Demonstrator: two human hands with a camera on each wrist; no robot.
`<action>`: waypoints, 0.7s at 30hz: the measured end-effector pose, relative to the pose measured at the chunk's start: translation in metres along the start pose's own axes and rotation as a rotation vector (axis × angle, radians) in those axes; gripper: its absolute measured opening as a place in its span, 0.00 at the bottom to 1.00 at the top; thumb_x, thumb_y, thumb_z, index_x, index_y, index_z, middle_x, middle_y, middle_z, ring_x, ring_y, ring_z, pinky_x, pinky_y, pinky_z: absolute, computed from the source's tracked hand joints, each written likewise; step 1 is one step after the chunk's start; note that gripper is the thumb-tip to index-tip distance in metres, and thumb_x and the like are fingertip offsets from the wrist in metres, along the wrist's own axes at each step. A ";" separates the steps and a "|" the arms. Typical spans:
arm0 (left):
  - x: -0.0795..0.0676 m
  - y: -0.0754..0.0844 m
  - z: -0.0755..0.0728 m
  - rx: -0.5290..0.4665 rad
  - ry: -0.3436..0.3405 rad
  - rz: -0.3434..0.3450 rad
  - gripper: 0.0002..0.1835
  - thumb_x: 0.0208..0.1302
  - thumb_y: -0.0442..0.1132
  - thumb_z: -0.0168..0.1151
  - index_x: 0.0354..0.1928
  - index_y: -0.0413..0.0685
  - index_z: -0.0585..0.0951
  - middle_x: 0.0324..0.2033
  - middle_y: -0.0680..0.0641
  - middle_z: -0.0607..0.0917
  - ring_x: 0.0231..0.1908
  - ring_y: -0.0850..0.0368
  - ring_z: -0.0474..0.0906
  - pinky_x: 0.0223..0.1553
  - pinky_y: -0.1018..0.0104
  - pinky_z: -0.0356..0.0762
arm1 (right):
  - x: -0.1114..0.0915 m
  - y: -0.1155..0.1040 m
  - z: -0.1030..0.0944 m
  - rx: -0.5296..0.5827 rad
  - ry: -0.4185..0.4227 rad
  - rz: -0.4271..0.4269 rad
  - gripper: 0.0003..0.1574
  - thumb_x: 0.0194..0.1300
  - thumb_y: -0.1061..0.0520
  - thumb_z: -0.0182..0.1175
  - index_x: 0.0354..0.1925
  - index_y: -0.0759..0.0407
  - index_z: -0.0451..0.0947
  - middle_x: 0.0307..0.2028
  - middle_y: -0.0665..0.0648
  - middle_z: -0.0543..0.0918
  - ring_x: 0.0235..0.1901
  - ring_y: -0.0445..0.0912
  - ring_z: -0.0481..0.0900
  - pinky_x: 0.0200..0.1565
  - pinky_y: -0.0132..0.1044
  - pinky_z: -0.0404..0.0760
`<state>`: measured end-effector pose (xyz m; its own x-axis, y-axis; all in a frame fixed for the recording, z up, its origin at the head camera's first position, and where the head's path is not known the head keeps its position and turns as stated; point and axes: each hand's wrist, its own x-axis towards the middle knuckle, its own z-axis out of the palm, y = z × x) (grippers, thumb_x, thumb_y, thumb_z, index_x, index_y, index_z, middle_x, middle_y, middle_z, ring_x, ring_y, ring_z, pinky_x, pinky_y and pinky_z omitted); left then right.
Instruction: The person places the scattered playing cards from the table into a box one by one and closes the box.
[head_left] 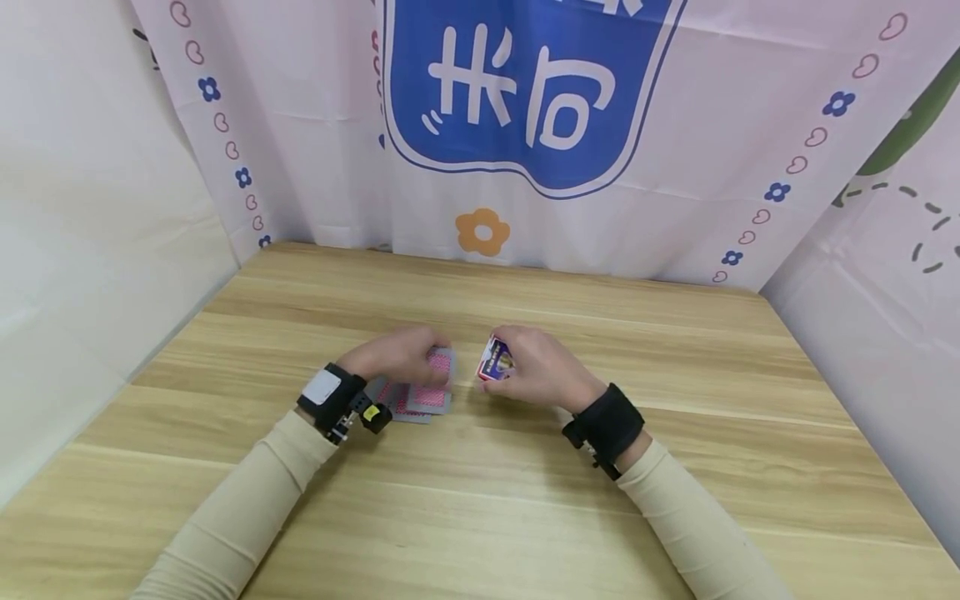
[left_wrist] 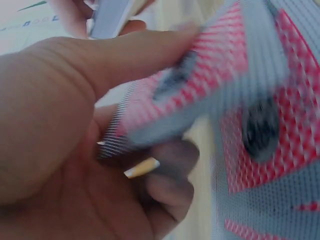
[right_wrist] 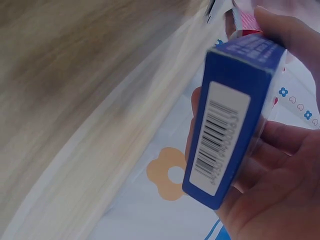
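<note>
My left hand (head_left: 401, 354) pinches a red-backed playing card (left_wrist: 220, 60) between thumb and fingers. Blur hides whether it is one card or a thin stack. More red-backed playing cards (head_left: 411, 412) lie overlapping on the table below that hand. Just to the right, my right hand (head_left: 543, 367) grips a blue playing card box (head_left: 495, 360) with red and white edges. One blue side of the box, with a white barcode label (right_wrist: 220, 137), faces the right wrist camera. The box and the left hand's card are close but apart in the head view.
A wood-grain table (head_left: 480, 517) spreads under both hands. Behind it hangs a white cloth with a blue emblem (head_left: 525, 92) and an orange flower (head_left: 482, 232). White cloth walls (head_left: 90, 208) stand at both sides.
</note>
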<state>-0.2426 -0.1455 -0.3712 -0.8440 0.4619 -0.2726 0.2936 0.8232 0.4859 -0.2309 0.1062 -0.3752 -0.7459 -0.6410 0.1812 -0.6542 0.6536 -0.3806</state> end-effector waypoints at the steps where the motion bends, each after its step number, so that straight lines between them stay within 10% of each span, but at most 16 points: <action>1: 0.000 0.000 -0.001 -0.012 0.014 0.019 0.29 0.66 0.51 0.73 0.62 0.41 0.81 0.41 0.45 0.84 0.38 0.53 0.81 0.41 0.59 0.81 | 0.000 0.000 0.000 -0.002 0.000 -0.001 0.39 0.58 0.40 0.79 0.56 0.63 0.79 0.37 0.51 0.84 0.34 0.41 0.79 0.36 0.32 0.81; 5: -0.002 0.000 -0.004 -0.115 0.098 0.025 0.38 0.72 0.52 0.67 0.74 0.35 0.70 0.48 0.42 0.85 0.43 0.51 0.83 0.53 0.53 0.82 | 0.000 -0.001 0.000 -0.001 -0.006 0.006 0.42 0.56 0.39 0.80 0.57 0.63 0.79 0.38 0.51 0.84 0.34 0.41 0.79 0.36 0.33 0.81; 12: -0.004 0.006 -0.010 -0.367 0.214 0.075 0.17 0.74 0.54 0.65 0.48 0.48 0.80 0.34 0.50 0.84 0.33 0.55 0.81 0.38 0.60 0.80 | 0.000 -0.001 0.000 0.010 -0.028 0.024 0.45 0.56 0.37 0.80 0.60 0.63 0.78 0.41 0.52 0.85 0.36 0.41 0.80 0.39 0.33 0.82; 21: -0.002 0.014 -0.008 -0.418 0.267 0.045 0.17 0.74 0.53 0.65 0.53 0.50 0.80 0.38 0.47 0.87 0.35 0.55 0.84 0.43 0.52 0.84 | 0.000 -0.004 -0.001 0.044 -0.038 -0.002 0.40 0.56 0.39 0.80 0.55 0.62 0.79 0.37 0.51 0.84 0.33 0.40 0.79 0.35 0.30 0.81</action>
<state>-0.2406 -0.1378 -0.3568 -0.9363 0.3479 -0.0483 0.1731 0.5768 0.7983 -0.2279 0.1041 -0.3727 -0.7388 -0.6576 0.1476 -0.6487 0.6345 -0.4202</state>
